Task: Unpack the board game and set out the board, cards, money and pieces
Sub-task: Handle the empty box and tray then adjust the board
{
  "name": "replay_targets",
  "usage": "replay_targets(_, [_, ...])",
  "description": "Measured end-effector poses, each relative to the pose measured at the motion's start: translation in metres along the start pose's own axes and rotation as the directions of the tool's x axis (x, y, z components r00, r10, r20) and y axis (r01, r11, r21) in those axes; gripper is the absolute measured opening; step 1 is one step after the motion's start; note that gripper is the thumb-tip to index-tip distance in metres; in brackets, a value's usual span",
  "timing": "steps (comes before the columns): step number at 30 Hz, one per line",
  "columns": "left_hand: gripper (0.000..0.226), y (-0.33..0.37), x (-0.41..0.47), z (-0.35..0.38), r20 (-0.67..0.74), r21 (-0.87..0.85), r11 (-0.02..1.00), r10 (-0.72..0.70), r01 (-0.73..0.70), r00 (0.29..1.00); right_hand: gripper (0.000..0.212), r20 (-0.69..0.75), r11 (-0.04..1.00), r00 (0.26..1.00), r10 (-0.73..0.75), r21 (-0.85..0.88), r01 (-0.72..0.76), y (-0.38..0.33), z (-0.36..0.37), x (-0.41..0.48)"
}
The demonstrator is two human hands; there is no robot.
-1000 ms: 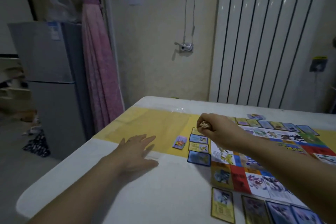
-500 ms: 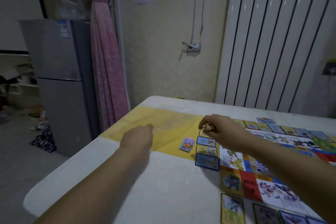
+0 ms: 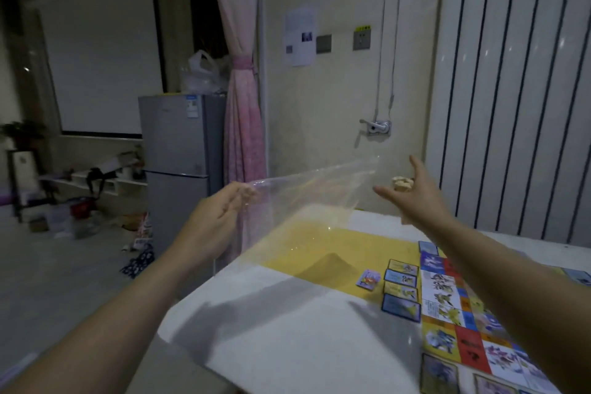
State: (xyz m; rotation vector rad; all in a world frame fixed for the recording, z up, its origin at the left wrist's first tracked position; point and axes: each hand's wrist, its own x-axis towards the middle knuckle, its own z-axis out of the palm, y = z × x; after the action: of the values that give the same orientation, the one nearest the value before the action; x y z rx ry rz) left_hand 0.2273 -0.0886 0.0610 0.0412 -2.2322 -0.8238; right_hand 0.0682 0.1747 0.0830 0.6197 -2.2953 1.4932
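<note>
A clear plastic bag hangs in the air above the near-left part of the surface, stretched out nearly flat. The left hand pinches its left edge, fingers pressed together on the film. The bag's far corner reaches toward the right hand, though whether they touch cannot be told. That hand is raised at the same height with a clump of pale pieces tucked in its curled middle fingers, while two other fingers stick out straight (one up, one to the left).

Below, the board lies flat on the right side of the surface, its squares coloured and illustrated. A column of cards sits just beside its left edge, and one small purple card lies a little further left on a yellow strip crossing the white surface. Beyond the surface stand a grey fridge and a pink curtain.
</note>
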Motion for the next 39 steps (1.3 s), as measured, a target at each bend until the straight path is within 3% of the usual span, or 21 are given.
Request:
replay_targets(4, [0.032, 0.002, -0.009, -0.019, 0.009, -0.066, 0.998, -0.014, 0.015, 1.000, 0.081, 0.092, 0.989, 0.995, 0.024, 0.146, -0.037, -0.019, -0.019, 0.004])
replay_targets(8, [0.034, 0.001, -0.017, -0.020, 0.008, -0.169, 0.984, -0.054, 0.055, 0.998, 0.055, 0.337, 0.991, 0.939, 0.065, 0.086, -0.100, -0.016, -0.027, -0.011])
replay_targets(14, [0.038, 0.005, -0.023, -0.016, 0.022, -0.345, 0.924, -0.167, 0.164, 0.986, 0.039, 0.345, 0.982, 0.927, 0.145, 0.068, -0.178, 0.006, -0.029, -0.023])
replay_targets(21, [0.030, 0.017, -0.018, -0.016, 0.014, -0.499, 0.837, -0.251, 0.224, 0.968, 0.019, 0.510, 0.988, 0.851, 0.123, 0.019, -0.155, 0.012, -0.035, -0.029])
replay_targets(29, [0.031, 0.013, -0.013, -0.013, 0.015, -0.572, 0.773, -0.326, 0.276, 0.945, 0.017, 0.345, 0.983, 0.933, 0.098, 0.115, -0.145, 0.009, -0.038, -0.030])
replay_targets(34, [0.032, 0.007, -0.014, -0.007, 0.039, -0.596, 0.738, -0.368, 0.317, 0.929, 0.032, 0.417, 0.960, 0.900, 0.127, 0.178, -0.218, 0.013, -0.037, -0.034])
replay_targets(39, [0.029, 0.024, -0.010, -0.010, 0.113, -0.682, 0.642, -0.381, 0.350, 0.918, 0.042, 0.314, 0.941, 0.938, 0.143, 0.250, -0.228, 0.011, -0.023, -0.031])
